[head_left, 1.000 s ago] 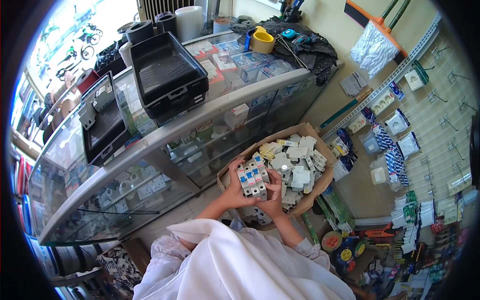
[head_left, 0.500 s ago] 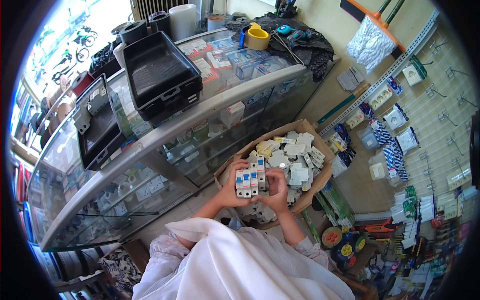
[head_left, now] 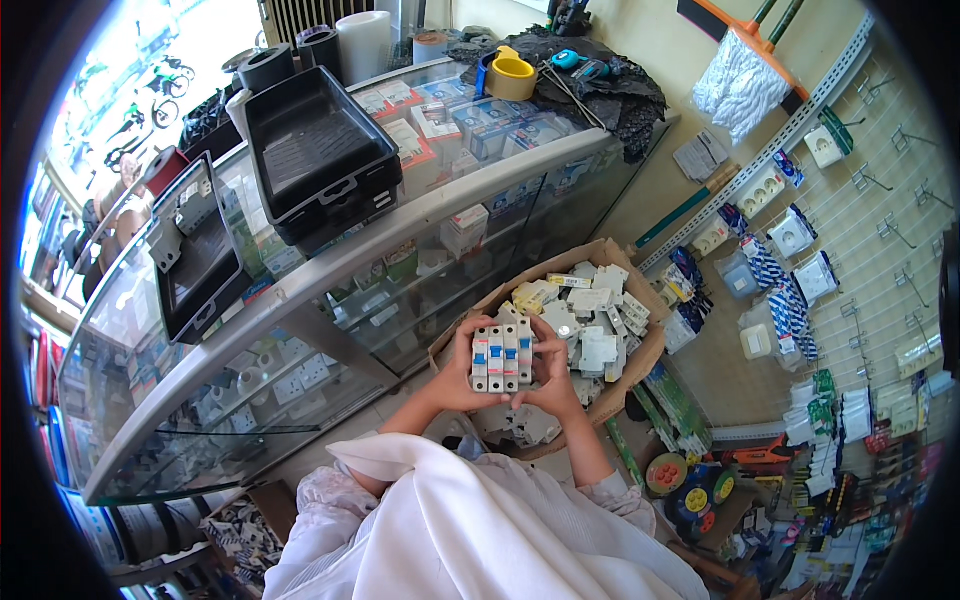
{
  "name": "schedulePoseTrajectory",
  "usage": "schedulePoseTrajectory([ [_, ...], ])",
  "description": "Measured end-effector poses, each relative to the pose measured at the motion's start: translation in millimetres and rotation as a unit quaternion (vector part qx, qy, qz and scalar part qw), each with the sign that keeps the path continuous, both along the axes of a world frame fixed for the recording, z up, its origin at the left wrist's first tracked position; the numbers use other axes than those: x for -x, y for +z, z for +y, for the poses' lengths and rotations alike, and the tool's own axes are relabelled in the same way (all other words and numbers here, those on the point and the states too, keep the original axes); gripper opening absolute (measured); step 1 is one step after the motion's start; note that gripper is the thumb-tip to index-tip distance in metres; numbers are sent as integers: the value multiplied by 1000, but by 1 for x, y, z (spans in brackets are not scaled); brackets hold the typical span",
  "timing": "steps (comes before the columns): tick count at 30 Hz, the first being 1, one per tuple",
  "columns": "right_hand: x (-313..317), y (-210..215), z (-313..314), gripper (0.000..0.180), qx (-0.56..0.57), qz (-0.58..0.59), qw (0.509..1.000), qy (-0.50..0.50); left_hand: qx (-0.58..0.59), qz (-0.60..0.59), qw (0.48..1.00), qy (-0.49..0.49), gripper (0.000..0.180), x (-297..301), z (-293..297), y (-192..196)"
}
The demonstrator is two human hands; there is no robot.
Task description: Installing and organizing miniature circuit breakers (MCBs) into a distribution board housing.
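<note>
Head view, looking down: a person in a white garment (head_left: 470, 530) grips a row of white circuit breakers (head_left: 502, 357) with both hands over a cardboard box (head_left: 640, 375). The left hand (head_left: 462, 372) clasps the block's left end, fingers curled round it; the right hand (head_left: 552, 372) clutches the right end, thumb on the front. The breakers (four or so side by side, blue tabs on their faces) stand upright, just above the box's near-left corner.

Inside the box lies a loose heap of white switch parts (head_left: 590, 320), some pale yellow; the hands and the block hide its near part.

Right of the box, small flat packets (head_left: 790, 235) of white sockets hang on a beige peg wall, several with blue-and-white striped cards (head_left: 770, 275). Lower right, a round yellow and red reel (head_left: 665, 473) sits among packages too small and bent by the lens to make out.

Left and beyond, a curved glass counter (head_left: 330, 300) holds small boxes on its shelves, their labels unreadable. On top rest two black plastic trays (head_left: 320, 150), a yellow tape roll (head_left: 512, 78), a white roll (head_left: 362, 45) and a dark cloth (head_left: 610, 85). A white mop head (head_left: 738, 85) hangs at the far wall, its handle cut off by the rim.
</note>
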State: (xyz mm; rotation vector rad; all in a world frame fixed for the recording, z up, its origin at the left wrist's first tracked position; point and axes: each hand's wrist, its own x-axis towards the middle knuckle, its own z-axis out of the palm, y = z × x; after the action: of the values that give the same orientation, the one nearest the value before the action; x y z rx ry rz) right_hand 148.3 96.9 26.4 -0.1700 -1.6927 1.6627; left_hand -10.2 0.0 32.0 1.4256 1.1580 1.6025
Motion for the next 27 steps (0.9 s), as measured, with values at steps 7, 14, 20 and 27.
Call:
schedulePoseTrajectory([
  [7, -1, 13, -3, 107, -47, -74, 996, -2, -14, 0, 999, -42, 99, 2, 4, -4],
  [14, -7, 30, 5, 93, -198, -202, 958, -56, 9, 42, 998, -46, 100, 2, 5, -2],
  [20, -16, 35, 14, 90, -205, -234, 948, -68, 77, 29, 995, -54, 98, 3, 8, -15],
  [27, -25, 35, 19, 89, -203, -239, 947, -63, 102, 134, 982, -87, 97, 8, 14, -10],
])
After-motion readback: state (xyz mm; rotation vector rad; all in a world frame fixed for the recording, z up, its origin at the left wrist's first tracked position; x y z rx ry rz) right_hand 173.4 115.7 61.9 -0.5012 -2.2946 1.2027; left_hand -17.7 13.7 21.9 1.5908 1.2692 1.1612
